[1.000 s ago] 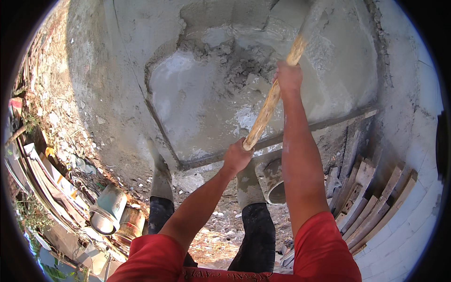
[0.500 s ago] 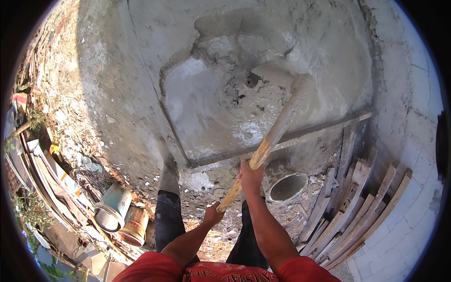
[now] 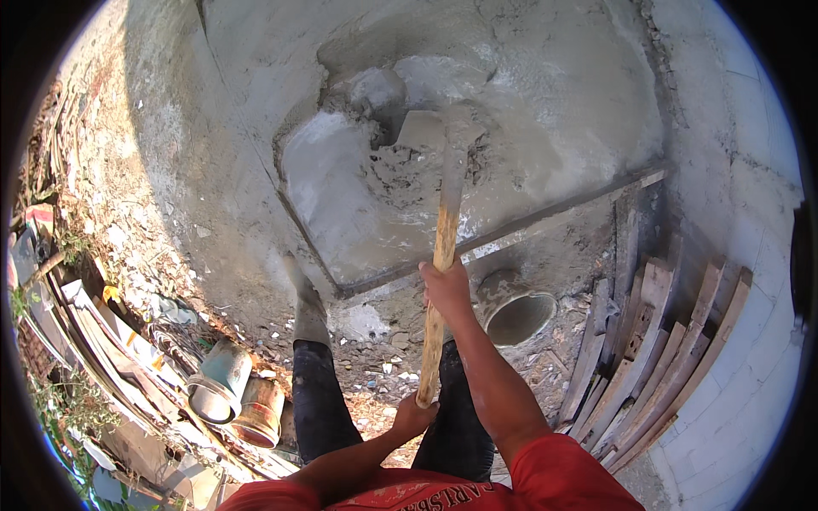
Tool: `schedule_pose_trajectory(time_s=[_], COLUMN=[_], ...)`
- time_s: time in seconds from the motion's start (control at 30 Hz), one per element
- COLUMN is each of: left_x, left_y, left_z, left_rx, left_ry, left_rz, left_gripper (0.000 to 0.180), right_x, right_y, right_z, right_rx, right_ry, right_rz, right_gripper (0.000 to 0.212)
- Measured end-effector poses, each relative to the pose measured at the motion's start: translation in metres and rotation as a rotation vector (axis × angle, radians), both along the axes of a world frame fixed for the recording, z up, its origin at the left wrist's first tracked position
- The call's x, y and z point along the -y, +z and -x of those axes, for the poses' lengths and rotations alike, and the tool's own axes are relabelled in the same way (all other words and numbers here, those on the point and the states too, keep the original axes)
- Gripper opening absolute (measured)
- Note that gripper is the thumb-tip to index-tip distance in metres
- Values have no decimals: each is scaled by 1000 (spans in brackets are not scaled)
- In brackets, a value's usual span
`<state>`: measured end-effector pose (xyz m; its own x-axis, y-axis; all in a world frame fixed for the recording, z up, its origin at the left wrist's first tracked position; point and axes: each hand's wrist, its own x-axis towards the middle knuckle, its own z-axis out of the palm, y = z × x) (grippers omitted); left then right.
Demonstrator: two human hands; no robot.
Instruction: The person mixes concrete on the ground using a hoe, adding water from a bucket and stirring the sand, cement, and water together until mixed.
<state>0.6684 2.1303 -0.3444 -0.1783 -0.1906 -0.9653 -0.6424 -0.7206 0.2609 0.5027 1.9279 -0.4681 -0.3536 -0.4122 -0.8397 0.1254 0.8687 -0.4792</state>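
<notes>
Both my hands are closed around the wooden handle of a long hoe (image 3: pixel 447 223). My right hand (image 3: pixel 446 291) grips it about midway. Lower down, near my body, my left hand (image 3: pixel 415 416) holds its butt end. At the far end, the hoe's blade is coated grey and sits partly in wet mortar (image 3: pixel 545 162), beside a churned, lumpy patch. The mortar lies in a shallow bed, with a smooth pale pool to the left of the blade. A narrow board (image 3: pixel 545 225) borders the near side of the bed.
An open bucket (image 3: pixel 521 318) lies tipped just outside the board, right of my legs. Stacked planks (image 3: pixel 656 366) run along the pale block wall (image 3: pixel 724 409). Two dirty buckets (image 3: pixel 217 387) (image 3: pixel 258 413) lie at the left among boards and rubble. My muddy boot (image 3: pixel 310 317) stands by the bed's corner.
The hoe's blade has moved left through the mortar, and its handle now stands more upright. My right hand has shifted slightly up; my left hand has come nearer my body.
</notes>
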Motion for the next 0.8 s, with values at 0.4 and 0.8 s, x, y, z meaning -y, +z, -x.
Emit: schedule_pose_trajectory(time_s=[0.4,0.8], left_x=[281,145], left_y=[-104,28], left_z=[-3,-221], left_rx=[-65,296], left_ry=[-503,-424], left_rz=[366,275], left_gripper=[38,24], right_x=[107,38], right_y=[-123,12], right_z=[120,-140], right_rx=[65,313], right_ry=[-786,-716], right_rz=[171,-24], right_gripper=[17,20])
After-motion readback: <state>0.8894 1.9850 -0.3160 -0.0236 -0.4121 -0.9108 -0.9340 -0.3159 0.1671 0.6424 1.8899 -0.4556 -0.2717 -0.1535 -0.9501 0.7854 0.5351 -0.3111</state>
